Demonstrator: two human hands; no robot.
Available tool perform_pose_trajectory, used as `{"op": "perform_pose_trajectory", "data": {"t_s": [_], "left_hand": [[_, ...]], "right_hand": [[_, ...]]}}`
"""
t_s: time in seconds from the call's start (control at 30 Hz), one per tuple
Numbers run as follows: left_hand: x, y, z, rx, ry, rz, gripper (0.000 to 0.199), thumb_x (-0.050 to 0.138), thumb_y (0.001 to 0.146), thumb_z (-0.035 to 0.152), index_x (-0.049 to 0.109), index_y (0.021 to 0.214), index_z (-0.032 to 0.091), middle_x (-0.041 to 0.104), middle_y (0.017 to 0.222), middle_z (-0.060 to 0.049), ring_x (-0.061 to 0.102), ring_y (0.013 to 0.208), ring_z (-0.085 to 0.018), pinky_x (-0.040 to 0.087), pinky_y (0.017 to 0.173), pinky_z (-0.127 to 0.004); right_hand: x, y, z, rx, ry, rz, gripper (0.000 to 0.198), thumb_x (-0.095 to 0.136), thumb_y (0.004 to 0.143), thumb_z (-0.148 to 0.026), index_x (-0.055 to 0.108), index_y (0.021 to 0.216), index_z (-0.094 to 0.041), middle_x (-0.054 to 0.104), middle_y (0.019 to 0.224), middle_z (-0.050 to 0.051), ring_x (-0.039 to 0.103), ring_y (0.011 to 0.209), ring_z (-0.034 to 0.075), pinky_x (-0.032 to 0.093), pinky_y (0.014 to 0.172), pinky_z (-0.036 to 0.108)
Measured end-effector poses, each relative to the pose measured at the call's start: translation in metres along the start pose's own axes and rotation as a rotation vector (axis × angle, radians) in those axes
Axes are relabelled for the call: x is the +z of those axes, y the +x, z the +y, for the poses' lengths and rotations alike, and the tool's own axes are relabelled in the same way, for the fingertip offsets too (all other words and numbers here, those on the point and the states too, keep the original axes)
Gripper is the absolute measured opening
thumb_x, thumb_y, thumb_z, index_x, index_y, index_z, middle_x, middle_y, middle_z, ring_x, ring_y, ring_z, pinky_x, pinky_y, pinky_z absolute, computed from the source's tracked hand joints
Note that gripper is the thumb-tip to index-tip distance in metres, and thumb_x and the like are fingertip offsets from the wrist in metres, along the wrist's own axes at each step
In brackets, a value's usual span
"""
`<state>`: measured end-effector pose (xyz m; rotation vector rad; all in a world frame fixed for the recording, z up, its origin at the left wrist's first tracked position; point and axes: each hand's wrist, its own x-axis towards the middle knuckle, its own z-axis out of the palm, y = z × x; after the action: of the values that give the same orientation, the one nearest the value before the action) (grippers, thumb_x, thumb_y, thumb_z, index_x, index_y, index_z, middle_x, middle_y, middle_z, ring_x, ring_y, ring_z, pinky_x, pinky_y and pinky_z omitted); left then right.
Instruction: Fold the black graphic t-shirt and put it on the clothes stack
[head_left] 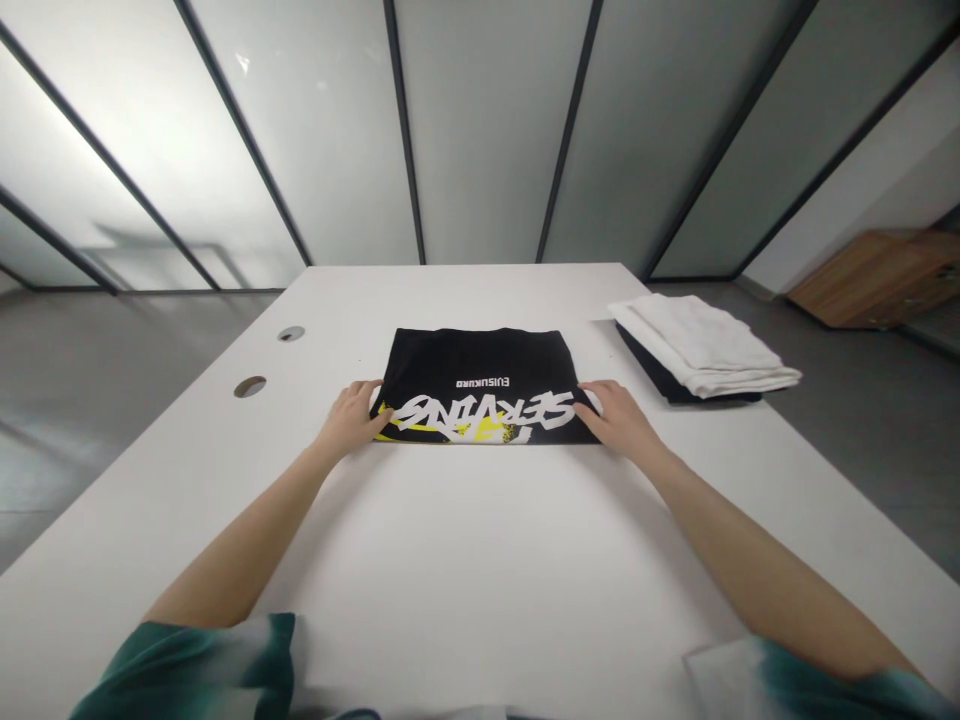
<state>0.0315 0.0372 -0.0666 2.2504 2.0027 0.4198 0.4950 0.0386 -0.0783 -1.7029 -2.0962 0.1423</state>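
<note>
A black T-shirt (480,352), folded into a flat wide rectangle, lies on the white table. Its white and yellow lettering appears upside down from where I stand. At the left side edge, my left hand (355,418) grips the cloth, its thumb on top near the front corner. My right hand (616,415) holds the opposite side edge in the same manner, thumb over the print. The fingertips under the fabric are partly hidden.
On the right of the white table (480,560), folded white cloth (705,345) lies stacked on dark cloth (652,365). Two round holes (250,387) pierce the tabletop at left. Frosted panels (487,130) stand behind, and a wooden cabinet (870,275) is at far right.
</note>
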Motion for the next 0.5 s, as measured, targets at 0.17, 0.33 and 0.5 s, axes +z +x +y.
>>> {"op": "perform_pose_trajectory", "data": {"t_s": [0.17, 0.33, 0.5], "left_hand": [[0.016, 0.031, 0.067, 0.095, 0.145, -0.080, 0.072, 0.044, 0.093, 0.057, 0.041, 0.151, 0.014, 0.038, 0.159, -0.016, 0.033, 0.147, -0.033, 0.030, 0.118, -0.043], [0.036, 0.056, 0.086, 0.054, 0.232, -0.187, 0.075, 0.032, 0.097, 0.063, 0.030, 0.159, 0.021, 0.022, 0.167, -0.011, 0.018, 0.153, -0.034, 0.022, 0.121, -0.052], [0.042, 0.054, 0.062, 0.017, 0.266, -0.237, 0.075, 0.026, 0.099, 0.063, 0.026, 0.160, 0.019, 0.017, 0.168, -0.010, 0.015, 0.155, -0.029, 0.020, 0.123, -0.047]], "right_hand": [[0.016, 0.036, -0.062, -0.047, -0.148, -0.087, 0.059, 0.039, 0.098, -0.051, 0.054, 0.143, -0.016, 0.049, 0.150, 0.017, 0.042, 0.138, 0.035, 0.035, 0.112, 0.050], [0.037, 0.052, -0.074, 0.032, -0.253, -0.292, 0.073, 0.030, 0.098, -0.063, 0.036, 0.157, -0.020, 0.026, 0.165, 0.013, 0.021, 0.151, 0.037, 0.020, 0.119, 0.058], [0.036, 0.041, -0.025, 0.129, -0.256, -0.341, 0.074, 0.031, 0.098, -0.062, 0.031, 0.159, -0.021, 0.021, 0.166, 0.011, 0.020, 0.152, 0.035, 0.020, 0.120, 0.054]]}}
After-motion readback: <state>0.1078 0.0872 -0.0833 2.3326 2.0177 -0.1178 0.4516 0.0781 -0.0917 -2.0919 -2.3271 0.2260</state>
